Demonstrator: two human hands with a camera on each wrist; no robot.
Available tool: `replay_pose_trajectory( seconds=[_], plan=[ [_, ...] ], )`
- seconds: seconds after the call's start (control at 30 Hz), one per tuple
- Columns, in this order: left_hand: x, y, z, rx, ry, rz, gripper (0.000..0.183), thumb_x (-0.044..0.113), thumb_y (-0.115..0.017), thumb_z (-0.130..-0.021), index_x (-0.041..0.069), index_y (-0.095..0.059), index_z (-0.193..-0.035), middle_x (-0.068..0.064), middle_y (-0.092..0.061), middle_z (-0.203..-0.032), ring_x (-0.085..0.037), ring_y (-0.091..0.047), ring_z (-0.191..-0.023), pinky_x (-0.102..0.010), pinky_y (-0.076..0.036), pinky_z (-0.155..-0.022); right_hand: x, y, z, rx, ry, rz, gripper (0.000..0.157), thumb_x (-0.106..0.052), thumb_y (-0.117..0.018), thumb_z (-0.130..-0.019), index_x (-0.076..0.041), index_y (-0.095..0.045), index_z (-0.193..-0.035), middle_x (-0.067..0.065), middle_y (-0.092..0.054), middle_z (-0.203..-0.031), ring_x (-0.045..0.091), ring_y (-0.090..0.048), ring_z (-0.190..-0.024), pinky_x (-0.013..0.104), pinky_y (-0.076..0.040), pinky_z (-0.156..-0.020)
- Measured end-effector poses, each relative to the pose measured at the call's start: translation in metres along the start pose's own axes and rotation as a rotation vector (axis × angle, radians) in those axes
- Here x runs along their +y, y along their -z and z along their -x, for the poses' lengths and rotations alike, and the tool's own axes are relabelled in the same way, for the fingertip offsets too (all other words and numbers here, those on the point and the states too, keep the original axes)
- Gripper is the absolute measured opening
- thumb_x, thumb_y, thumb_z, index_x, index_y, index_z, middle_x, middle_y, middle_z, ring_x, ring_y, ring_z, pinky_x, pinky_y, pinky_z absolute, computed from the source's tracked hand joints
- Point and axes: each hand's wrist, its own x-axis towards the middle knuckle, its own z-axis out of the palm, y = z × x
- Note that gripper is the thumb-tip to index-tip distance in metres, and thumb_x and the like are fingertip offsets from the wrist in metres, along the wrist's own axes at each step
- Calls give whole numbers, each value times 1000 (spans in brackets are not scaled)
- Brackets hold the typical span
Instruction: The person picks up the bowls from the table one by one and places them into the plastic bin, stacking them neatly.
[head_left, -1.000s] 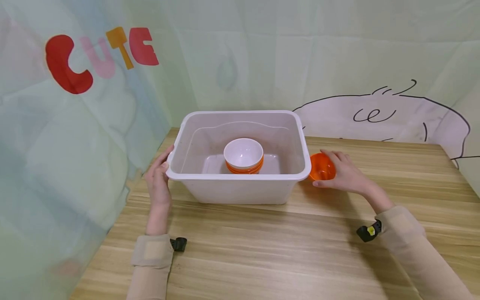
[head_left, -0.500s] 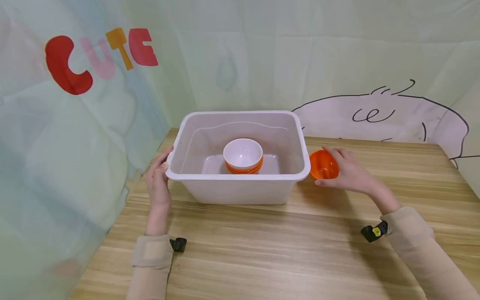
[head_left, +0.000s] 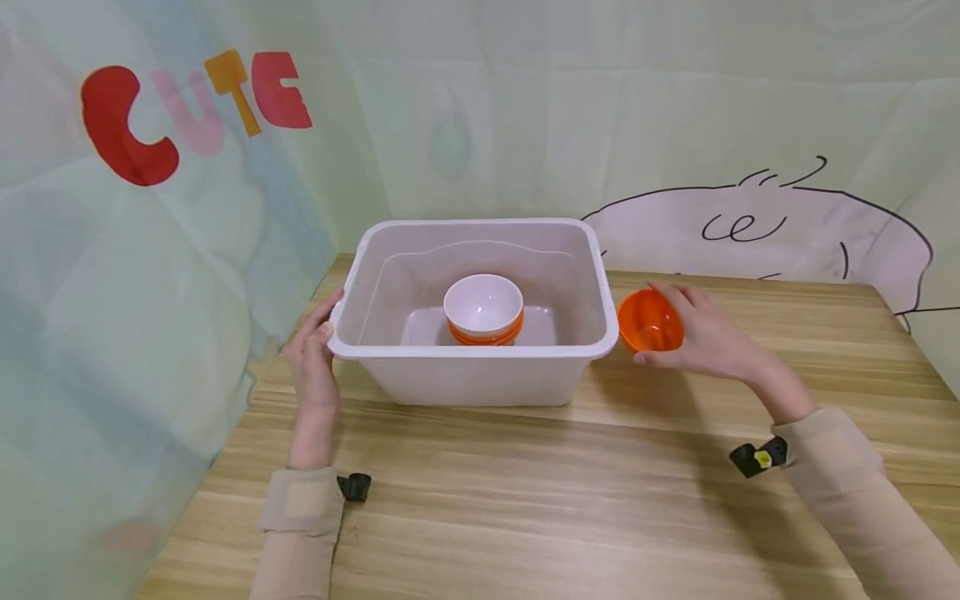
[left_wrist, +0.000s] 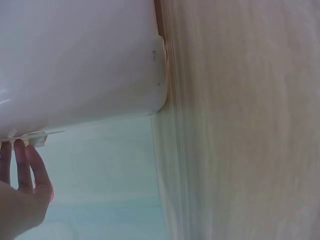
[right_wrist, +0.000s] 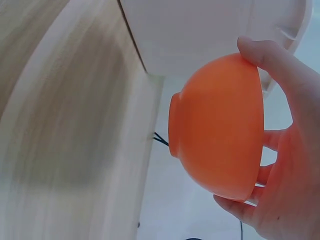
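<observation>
My right hand (head_left: 708, 333) grips an orange bowl (head_left: 651, 321) by its rim, just right of a pale plastic tub (head_left: 472, 379). In the right wrist view the bowl (right_wrist: 217, 130) hangs above the table, its foot clear of the wood, with the thumb and fingers on opposite sides of the rim. At the tub's left end my left hand (head_left: 313, 358) holds the rim; the left wrist view shows fingers (left_wrist: 22, 165) against its lip. Inside the tub stands a stack of orange bowls (head_left: 487, 335), topped by a bowl with a white inside (head_left: 483, 304).
The tub stands on a wood-grain table (head_left: 510, 492). A printed cloth (head_left: 480, 108) hangs behind and to the left, close to the table's edges. Each wrist carries a small black camera, such as the right one (head_left: 757, 457).
My right hand has moved slightly to the right and farther back with the orange bowl. The left hand, the tub and the stack stay in place.
</observation>
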Motion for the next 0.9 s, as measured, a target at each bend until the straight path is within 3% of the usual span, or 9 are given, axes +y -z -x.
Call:
replay_pose_trajectory(
  seconds=[0.27, 0.57, 0.9],
  plan=[
    [2, -1, 0, 10, -4, -6, 41, 14, -41, -91, 6, -66, -123, 6, -69, -117, -12, -59, -107, -25, -45, -85, -6, 14, 2, 43, 45, 58, 104, -53, -79, -70, -16, -27, -151, 23, -35, -144, 41, -33, -129, 68, -41, -92],
    [1, -1, 1, 14, 4, -6, 41, 14, -41, -91, 7, -66, -122, 4, -67, -121, -12, -58, -108, -25, -45, -85, -12, 26, 5, 29, 58, 55, 101, -48, -80, -70, -18, -27, -151, 21, -36, -144, 39, -30, -130, 65, -41, -94],
    [1, -1, 1, 19, 4, -6, 40, 14, -42, -91, 10, -68, -121, 3, -67, -122, -12, -59, -108, -25, -45, -85, -18, 40, 5, 16, 68, 39, 97, -43, -80, -71, -19, -29, -150, 20, -35, -145, 38, -32, -126, 60, -46, -86]
  ],
)
